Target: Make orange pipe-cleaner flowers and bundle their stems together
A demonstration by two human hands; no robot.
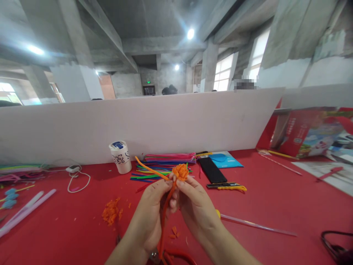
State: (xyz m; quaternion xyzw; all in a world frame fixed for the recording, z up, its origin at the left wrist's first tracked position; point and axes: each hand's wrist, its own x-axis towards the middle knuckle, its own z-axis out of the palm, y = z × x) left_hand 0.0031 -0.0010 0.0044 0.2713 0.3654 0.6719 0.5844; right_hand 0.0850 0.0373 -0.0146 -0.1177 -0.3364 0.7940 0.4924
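Both hands meet over the middle of the red table, close around an orange flower-like bundle of fuzzy pipe cleaner (pixel 180 172). My left hand (pixel 151 200) is closed, its thumb and fingertips pinching an orange pipe cleaner (pixel 150 169) just beside the bundle; one end sticks out to the upper left. A longer orange strand (pixel 163 221) hangs down between the hands. With its thumb on the underside of the bundle, my right hand (pixel 197 202) is closed too. Some fingertips are hidden behind the bundle and the strands.
Orange fuzz clippings (pixel 110 211) lie left. Behind the hands are colored pipe cleaners (pixel 154 171), a tumbler (pixel 120 157), a black phone (pixel 212 170) and a box cutter (pixel 226 186). A clear stick (pixel 259 225) lies right. Orange-handled scissors (pixel 182 254) appear partly at the bottom edge.
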